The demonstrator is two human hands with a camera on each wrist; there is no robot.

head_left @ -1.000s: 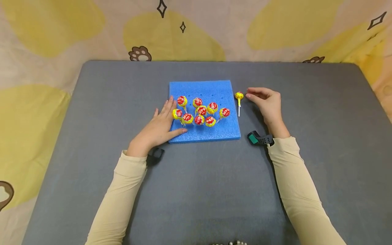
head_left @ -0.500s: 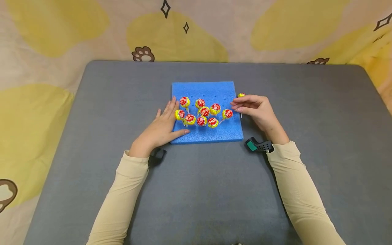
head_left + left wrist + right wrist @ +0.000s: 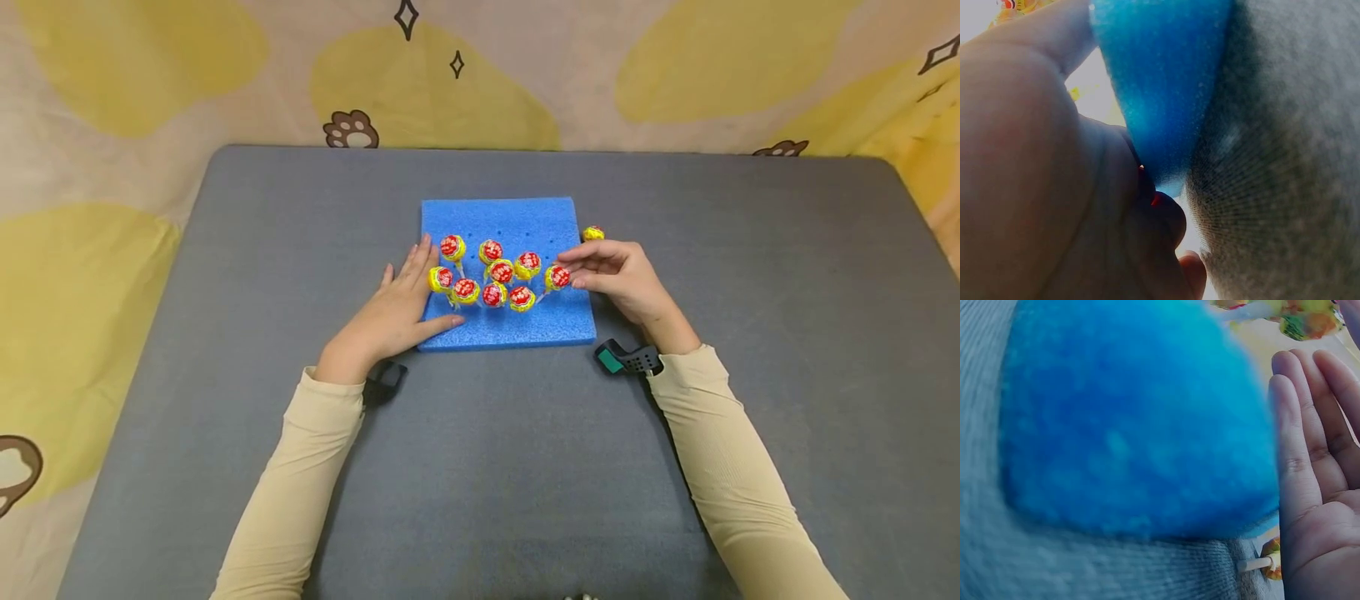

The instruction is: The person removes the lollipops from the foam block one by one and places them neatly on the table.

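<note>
Several lollipops (image 3: 494,294) in yellow and red wrappers stand by their sticks in a blue foam block (image 3: 517,332). My left hand (image 3: 390,312) rests at the block's left side, fingers stretched along the edge and thumb on the near left corner. At the right side, my right hand (image 3: 618,279) has its index finger and thumb apart beside the rightmost lollipop (image 3: 557,277). Extended fingers (image 3: 1300,425) show in the right wrist view, under a lollipop head (image 3: 1310,322). Another lollipop (image 3: 593,233) lies on the table, partly hidden behind the right hand.
The foam block lies on a grey table (image 3: 480,450). Small holes show in its far part. A patterned yellow cloth (image 3: 480,75) hangs behind the table. A black wrist strap with a green piece (image 3: 611,359) sits at the right wrist.
My right hand has moved left, from beside the loose lollipop to the rightmost standing one. The loose lollipop has stayed on the table. My left hand keeps its place on the block.
</note>
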